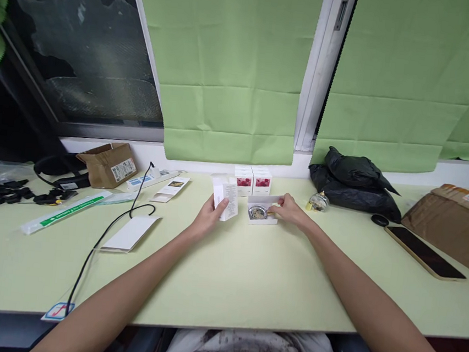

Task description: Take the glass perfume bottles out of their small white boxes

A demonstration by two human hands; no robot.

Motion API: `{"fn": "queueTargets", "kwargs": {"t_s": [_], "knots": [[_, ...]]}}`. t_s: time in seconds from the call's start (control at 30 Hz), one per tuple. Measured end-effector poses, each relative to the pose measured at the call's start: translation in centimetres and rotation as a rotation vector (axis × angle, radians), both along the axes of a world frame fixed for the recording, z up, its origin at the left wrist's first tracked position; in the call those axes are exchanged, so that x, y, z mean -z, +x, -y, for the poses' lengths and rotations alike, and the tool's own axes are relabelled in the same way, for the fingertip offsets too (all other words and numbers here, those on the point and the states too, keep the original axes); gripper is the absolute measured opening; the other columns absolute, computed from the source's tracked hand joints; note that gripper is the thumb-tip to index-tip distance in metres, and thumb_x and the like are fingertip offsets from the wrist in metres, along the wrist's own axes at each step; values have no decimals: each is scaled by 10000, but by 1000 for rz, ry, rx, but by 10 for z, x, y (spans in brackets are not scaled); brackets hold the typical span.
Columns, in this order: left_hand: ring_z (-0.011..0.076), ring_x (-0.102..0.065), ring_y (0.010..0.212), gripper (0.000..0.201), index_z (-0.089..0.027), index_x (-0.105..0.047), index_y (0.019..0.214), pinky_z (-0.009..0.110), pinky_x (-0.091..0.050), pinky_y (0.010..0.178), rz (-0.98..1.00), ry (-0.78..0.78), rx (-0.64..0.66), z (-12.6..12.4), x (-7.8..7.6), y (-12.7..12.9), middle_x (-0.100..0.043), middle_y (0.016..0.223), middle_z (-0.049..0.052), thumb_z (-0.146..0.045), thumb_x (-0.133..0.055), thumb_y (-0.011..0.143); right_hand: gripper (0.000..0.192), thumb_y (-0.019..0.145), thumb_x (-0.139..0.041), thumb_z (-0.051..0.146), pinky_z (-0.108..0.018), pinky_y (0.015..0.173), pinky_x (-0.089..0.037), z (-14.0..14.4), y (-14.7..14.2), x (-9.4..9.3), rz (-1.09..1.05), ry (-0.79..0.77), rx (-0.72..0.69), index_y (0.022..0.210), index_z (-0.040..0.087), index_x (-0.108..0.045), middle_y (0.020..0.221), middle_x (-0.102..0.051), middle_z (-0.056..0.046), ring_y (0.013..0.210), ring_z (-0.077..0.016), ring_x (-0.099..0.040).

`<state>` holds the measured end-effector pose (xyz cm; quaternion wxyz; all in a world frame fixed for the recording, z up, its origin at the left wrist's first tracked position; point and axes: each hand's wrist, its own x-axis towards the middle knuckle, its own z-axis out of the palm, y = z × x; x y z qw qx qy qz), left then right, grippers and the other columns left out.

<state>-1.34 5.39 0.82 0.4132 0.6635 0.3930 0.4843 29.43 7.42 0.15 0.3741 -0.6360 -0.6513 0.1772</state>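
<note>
My left hand is closed around a white folding carton with small printed text, held upright above the table. To its right, a shallow white box tray holds a round, clear glass-like item with a dark and gold middle. My right hand pinches the right end of this tray; its fingertips partly hide what lies there. Two small white boxes with pink-red pictures stand just behind. Farther right sits a round glass bottle with a gold-coloured part.
On the left lie a white card sleeve, a printed carton, a black cable, a green-labelled plastic packet and an open cardboard box. A black plastic bag, phone and large cardboard box occupy the right.
</note>
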Motion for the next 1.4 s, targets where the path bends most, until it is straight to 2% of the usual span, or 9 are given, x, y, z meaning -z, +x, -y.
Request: {"fn": "queueTargets", "kwargs": {"t_s": [0.2,0.43,0.53,0.63,0.73,0.93,1.1,1.27,1.4], "knots": [[349,-643,1285,717,-182,-581,1455,477,-529,1078,51,-23,5,7,-1,7,-654,1445,139,-691,-579,950,306,901,-573,394,-450,905,-434,25,-28,-18,543,192,222,1090,154,-568,1142,-623,-191,1082,-353,-564],[354,-698,1194,679,-121,-709,1283,473,-568,1029,250,-189,2,0,2,7,-737,1299,167,-689,-636,917,384,907,-567,340,-440,888,-397,29,-22,-16,613,234,247,1209,104,-560,1161,-616,-214,1066,-357,-545],[330,-705,1174,636,-123,-701,1292,430,-599,951,383,-305,40,1,-2,11,-730,1313,170,-649,-630,943,320,900,-532,235,-435,911,-375,32,-23,-20,607,520,149,1197,124,-580,1142,-629,-185,1069,-336,-534],[317,-691,1192,602,-149,-686,1330,364,-603,851,453,-389,93,8,-8,16,-706,1361,156,-621,-627,961,155,946,-512,264,-402,862,-386,43,-38,-19,517,676,-102,991,169,-626,969,-663,-130,931,-280,-564],[295,-655,1259,547,-180,-681,1350,334,-585,893,532,-404,161,16,-13,19,-678,1416,126,-583,-616,987,245,1022,-472,348,-314,683,-372,57,-63,-12,263,475,-338,871,215,-611,713,-607,-10,656,-174,-520],[269,-636,1299,453,-169,-693,1321,374,-502,1110,607,-398,222,21,-15,23,-678,1419,121,-485,-650,999,290,993,-558,531,-261,519,-322,61,-90,0,-367,71,-398,1058,254,-619,622,-533,68,532,-130,-458],[268,-679,1208,462,-139,-692,1293,383,-513,1059,563,-414,251,22,-9,26,-715,1343,153,-495,-642,1003,363,912,-668,578,-228,405,-289,53,-90,-2,-743,-24,-456,979,240,-554,730,-609,61,438,-72,-408],[221,-695,1049,473,-142,-726,1232,305,-538,855,537,-425,213,23,-8,27,-754,1227,140,-539,-642,989,381,884,-705,574,-210,331,-330,53,-88,-4,-845,-58,-497,970,232,-560,840,-656,34,439,-72,-497],[234,-695,1085,469,-123,-726,1196,331,-535,927,534,-401,220,22,-8,27,-750,1224,155,-532,-674,972,398,857,-738,561,-206,337,-394,53,-88,-4,-894,-75,-499,1009,230,-579,869,-665,24,483,-87,-560]]}}
